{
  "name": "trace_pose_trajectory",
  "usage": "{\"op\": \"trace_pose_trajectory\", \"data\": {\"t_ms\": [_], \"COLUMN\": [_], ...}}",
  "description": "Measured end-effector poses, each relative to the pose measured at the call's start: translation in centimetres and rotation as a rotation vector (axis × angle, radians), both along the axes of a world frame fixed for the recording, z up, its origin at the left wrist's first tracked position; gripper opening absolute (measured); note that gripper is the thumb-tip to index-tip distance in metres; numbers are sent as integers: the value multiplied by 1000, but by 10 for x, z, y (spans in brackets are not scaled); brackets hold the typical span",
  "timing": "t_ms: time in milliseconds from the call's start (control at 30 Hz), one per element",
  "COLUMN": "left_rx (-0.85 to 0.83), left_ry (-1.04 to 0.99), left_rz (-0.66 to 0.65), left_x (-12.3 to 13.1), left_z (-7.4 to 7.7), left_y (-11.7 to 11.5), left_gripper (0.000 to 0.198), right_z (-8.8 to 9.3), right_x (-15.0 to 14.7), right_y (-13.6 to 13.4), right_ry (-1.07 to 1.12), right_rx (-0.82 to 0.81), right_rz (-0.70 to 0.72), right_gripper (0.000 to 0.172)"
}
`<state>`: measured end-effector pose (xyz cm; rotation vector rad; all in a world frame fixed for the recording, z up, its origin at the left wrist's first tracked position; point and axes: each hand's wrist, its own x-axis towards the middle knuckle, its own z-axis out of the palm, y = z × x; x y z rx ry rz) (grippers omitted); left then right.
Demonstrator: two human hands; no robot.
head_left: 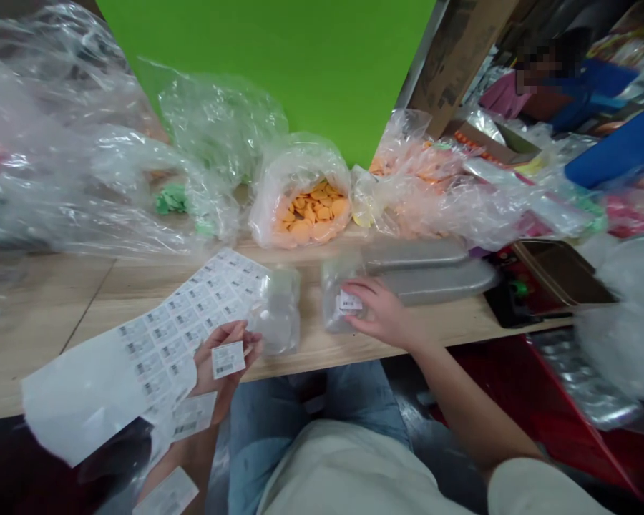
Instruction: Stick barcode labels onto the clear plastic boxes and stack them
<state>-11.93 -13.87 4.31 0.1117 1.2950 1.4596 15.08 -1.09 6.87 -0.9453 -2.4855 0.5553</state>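
Observation:
My right hand (378, 311) has its fingers and thumb around a small white barcode label (348, 303), over a clear plastic container (333, 322); whether the label is stuck down I cannot tell. My left hand (225, 343) is curled with its fingertips together, beside a second group of clear containers (282, 325); what is in the pinch is hidden. One barcode label (228, 360) sits on the back of that hand, and further labels (193, 415) are on the wrist and forearm. Sheets of barcode labels (187, 307) lie under and beside my left hand, partly peeled to bare backing.
Long nested stacks of clear containers (429, 268) lie to the right. Behind stands an open bag of orange discs (314, 211), among plastic bags (220, 129) with green pieces. A dark tray (561, 272) sits at the right end. Another person (507, 93) is in the back right.

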Motion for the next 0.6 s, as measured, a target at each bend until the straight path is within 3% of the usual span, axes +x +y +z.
{"op": "trace_pose_trajectory", "data": {"t_ms": [133, 233, 300, 367, 467, 600], "left_rx": [-20, -14, -44, -96, -102, 16], "left_ry": [109, 199, 316, 447, 498, 388], "left_rz": [105, 91, 78, 58, 87, 116], "left_x": [15, 20, 19, 14, 6, 2], "left_z": [-6, -13, -19, -25, -25, -16], "left_y": [2, 3, 2, -1, -8, -12], "left_gripper": [24, 27, 32, 39, 47, 43], "right_z": [-11, -10, -13, -17, -19, -12], "right_x": [-23, -58, -80, -94, -106, -130], "right_y": [-20, -41, -51, -55, -58, -68], "right_ry": [-107, -75, -79, -89, -43, 153], "right_rx": [159, 199, 179, 159, 95, -97], "right_rz": [-47, 86, 213, 256, 241, 140], "right_gripper": [42, 46, 46, 39, 35, 30]}}
